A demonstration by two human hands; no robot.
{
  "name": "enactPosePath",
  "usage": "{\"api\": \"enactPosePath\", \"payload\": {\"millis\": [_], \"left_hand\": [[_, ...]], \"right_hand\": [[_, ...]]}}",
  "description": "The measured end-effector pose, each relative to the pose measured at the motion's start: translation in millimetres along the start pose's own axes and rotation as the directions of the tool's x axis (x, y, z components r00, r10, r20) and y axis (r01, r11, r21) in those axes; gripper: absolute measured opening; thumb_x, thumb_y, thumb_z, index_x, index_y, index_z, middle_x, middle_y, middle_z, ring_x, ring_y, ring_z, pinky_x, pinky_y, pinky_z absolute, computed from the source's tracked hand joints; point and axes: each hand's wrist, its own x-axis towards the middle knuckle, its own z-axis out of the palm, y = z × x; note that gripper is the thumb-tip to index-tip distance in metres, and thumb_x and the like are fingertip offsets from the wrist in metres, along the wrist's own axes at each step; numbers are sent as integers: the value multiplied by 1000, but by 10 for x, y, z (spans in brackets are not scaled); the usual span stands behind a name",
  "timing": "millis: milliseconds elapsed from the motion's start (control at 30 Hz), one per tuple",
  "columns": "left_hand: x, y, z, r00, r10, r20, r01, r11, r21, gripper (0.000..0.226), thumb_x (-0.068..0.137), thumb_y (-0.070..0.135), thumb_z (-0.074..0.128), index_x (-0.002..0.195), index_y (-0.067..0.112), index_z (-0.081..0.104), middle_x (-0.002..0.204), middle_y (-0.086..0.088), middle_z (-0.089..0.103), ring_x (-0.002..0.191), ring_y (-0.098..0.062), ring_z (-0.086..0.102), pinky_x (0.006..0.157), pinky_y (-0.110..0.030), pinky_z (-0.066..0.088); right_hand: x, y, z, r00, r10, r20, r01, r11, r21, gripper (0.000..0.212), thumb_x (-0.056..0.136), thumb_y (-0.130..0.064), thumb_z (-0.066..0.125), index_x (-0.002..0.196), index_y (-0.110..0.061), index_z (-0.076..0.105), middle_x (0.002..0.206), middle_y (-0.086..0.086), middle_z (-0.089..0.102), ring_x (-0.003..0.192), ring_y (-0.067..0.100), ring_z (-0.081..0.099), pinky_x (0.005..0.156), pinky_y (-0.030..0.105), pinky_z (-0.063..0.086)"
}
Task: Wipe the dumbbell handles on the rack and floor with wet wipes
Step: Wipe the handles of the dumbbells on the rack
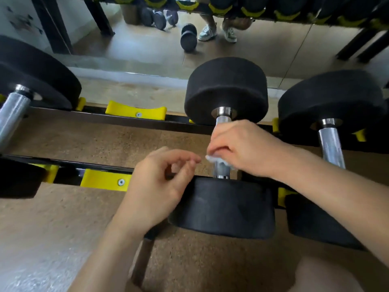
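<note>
The short chrome steel handle of the middle black round-headed dumbbell is found on the rack, bridging the two black rack rails, its long axis running straight away from the viewer between the near head and the far head. Most of it is covered: the right hand is laid over it from the right, its fingers curled round the bar and clamped on a crumpled white wet wipe, a tuft of which is seen poking out on the left side. The right hand is plainly the nearer one. The left hand is held just beside the handle to its left, not touching it, fingers loosely curled with nothing seen between them. Travel along the bar is judged to be short, stopped by a rubber head at each end. To the left, open room is offered above two bare yellow plastic saddles; to the right, a second chrome handle lies near. A wall mirror is seen behind the rack.
</note>
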Motion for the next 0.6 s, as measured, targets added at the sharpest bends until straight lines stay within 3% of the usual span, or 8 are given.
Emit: {"api": "enactPosePath", "payload": {"millis": [67,133,200,267,367,433,500,600], "left_hand": [[-27,-19,-14,999,50,20,-51,999,19,21,83,47,59,85,31,73,73,7,59,72,-6,56,63,-19,41],[-48,-27,3,994,101,42,-102,994,35,31,86,50,53,78,27,70,72,7,58,76,-10,58,68,-28,43],[-66,-53,20,992,119,36,-119,993,7,32,88,48,51,73,27,68,73,7,56,78,-11,58,70,-31,44],[-67,-80,12,992,123,27,-122,992,-35,28,88,47,53,69,31,65,74,6,56,77,-12,59,68,-31,45],[-41,-83,4,992,126,28,-123,990,-74,22,87,47,56,67,40,60,73,7,55,76,-13,59,66,-27,44],[-28,-94,1,993,118,33,-113,987,-111,19,85,48,58,69,40,63,72,8,56,76,-14,59,65,-22,42],[-14,-116,-9,992,121,42,-113,980,-164,17,83,49,61,71,39,67,73,9,59,77,-14,60,66,-19,40],[-18,-162,-25,992,114,49,-99,968,-232,20,80,52,64,72,36,73,76,8,62,78,-15,62,67,-19,43]], "right_hand": [[-33,-45,-19,968,-110,225,115,993,-10,19,86,-23,60,91,-14,75,98,-1,63,90,17,60,81,33,50],[-38,-25,-122,911,-124,393,129,992,14,20,89,-20,64,107,-19,72,112,-8,58,102,5,49,93,18,37],[-12,13,-171,877,-142,459,159,987,1,29,87,-10,62,111,-22,71,118,-13,59,107,2,49,98,22,38],[35,-9,-161,864,-159,478,154,987,50,30,82,-5,58,103,-18,75,112,-10,67,104,7,58,93,31,47],[107,-62,-138,819,-210,534,213,975,56,24,80,-14,55,92,-17,75,97,-7,71,91,11,59,81,34,50],[185,-20,-112,830,-227,509,306,949,-78,31,89,-31,44,87,-20,73,90,-8,69,84,12,51,74,35,48],[208,32,-75,889,-216,403,320,923,-213,48,93,-44,31,80,-20,71,85,-8,65,79,12,48,69,32,47],[66,65,37,956,-198,217,228,965,-127,36,93,-33,47,77,-15,73,88,-4,62,78,9,48,67,25,41]]}}
